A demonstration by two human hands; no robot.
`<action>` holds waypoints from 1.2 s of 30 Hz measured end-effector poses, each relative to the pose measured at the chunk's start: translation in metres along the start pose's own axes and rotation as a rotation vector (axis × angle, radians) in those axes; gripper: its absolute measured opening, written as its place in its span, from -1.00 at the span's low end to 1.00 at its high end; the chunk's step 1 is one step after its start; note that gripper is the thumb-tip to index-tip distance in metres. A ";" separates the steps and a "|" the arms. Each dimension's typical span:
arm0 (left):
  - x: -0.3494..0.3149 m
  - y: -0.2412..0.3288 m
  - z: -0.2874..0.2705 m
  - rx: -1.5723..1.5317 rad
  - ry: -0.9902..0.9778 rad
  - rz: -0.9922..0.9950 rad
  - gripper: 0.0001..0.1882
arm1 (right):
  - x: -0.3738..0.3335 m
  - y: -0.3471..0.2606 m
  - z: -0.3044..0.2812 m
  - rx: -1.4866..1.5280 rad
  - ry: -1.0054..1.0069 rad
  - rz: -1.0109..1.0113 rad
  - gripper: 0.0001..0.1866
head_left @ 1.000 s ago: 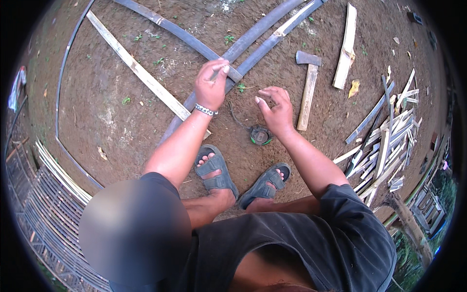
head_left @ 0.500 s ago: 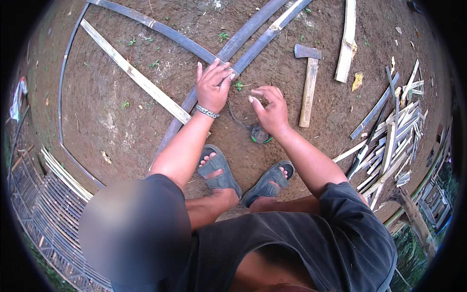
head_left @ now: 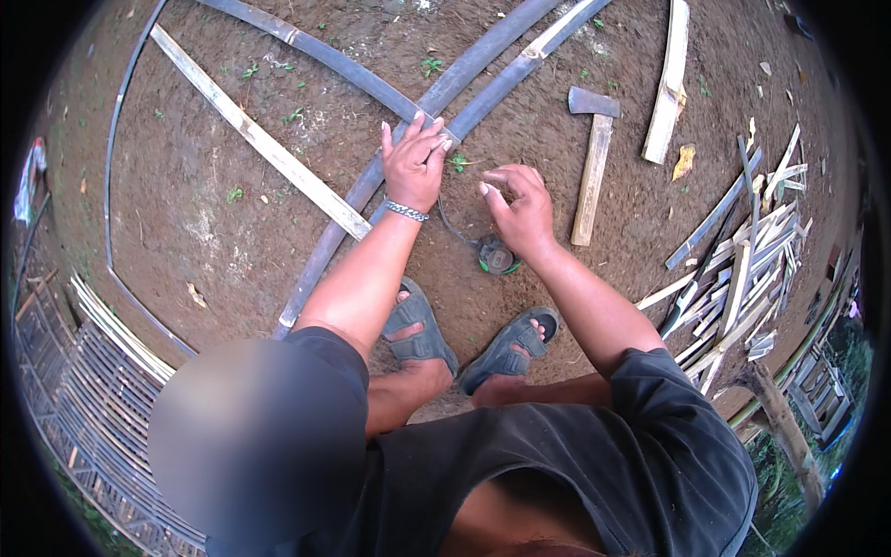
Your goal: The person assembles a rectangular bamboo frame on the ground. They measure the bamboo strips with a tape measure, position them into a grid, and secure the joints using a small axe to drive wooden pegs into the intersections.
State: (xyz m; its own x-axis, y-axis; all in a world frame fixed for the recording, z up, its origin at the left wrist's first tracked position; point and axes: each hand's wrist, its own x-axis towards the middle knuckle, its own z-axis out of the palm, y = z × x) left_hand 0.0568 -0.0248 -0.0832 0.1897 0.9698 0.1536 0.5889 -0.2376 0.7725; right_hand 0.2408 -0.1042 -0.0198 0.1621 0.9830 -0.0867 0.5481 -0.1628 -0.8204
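Observation:
My left hand, with a chain bracelet at its wrist, lies with fingers stretched over the place where dark split bamboo lengths meet. One long bamboo length runs beneath it from the top down to the lower left. The end of a second length is by its fingertips, and a third length comes in from the upper left. To the right, my right hand hovers with curled fingers and thumb apart, nothing visible between them. Below the hands sits a round black-and-green object with a thin dark line leading toward my left hand.
A wooden-handled axe lies right of my right hand. Beyond it are a pale split piece and a heap of bamboo offcuts. A pale bamboo strip lies to the left. A slatted bamboo frame stands at lower left.
My left hand and forearm have shifted slightly right and down, and the long bamboo's lower end now shows beside the forearm. My right hand keeps nearly the same place and shape.

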 end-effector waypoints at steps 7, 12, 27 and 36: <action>-0.002 0.000 0.001 -0.004 0.019 0.006 -0.95 | -0.002 0.010 -0.031 -0.138 0.041 0.030 -0.85; -0.002 0.000 0.002 0.016 0.036 0.020 -0.97 | -0.022 0.043 -0.062 -0.448 0.206 0.099 -0.61; 0.000 0.003 0.004 0.041 0.069 0.046 -0.96 | -0.015 0.069 -0.094 -0.526 0.116 0.582 -0.29; -0.003 0.000 0.002 0.044 0.076 0.047 -0.95 | -0.033 0.037 -0.094 0.114 -0.035 0.564 -0.53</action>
State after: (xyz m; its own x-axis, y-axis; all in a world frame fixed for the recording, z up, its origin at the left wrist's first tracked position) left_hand 0.0582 -0.0276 -0.0852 0.1586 0.9585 0.2368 0.6149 -0.2835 0.7359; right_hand 0.3332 -0.1504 0.0057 0.3750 0.7496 -0.5453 0.2927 -0.6539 -0.6976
